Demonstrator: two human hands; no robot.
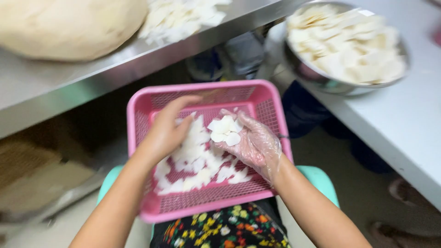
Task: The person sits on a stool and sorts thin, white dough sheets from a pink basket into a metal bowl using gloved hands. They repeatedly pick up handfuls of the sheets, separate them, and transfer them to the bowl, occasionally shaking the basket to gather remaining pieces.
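Note:
A pink mesh basket [151,98] rests on my lap and holds several thin white dough pieces [197,160]. My right hand [252,142], in a clear plastic glove, cups a small stack of white pieces [225,131] above the basket. My bare left hand [167,128] reaches into the basket from the left, fingers slightly bent, touching the loose pieces next to the stack.
A steel counter [55,87] at the upper left carries a big dough mound [69,25] and a pile of cut pieces [181,18]. A metal bowl [321,80] full of cut pieces sits on a white table [404,119] at right. Teal stool edges [321,179] show below.

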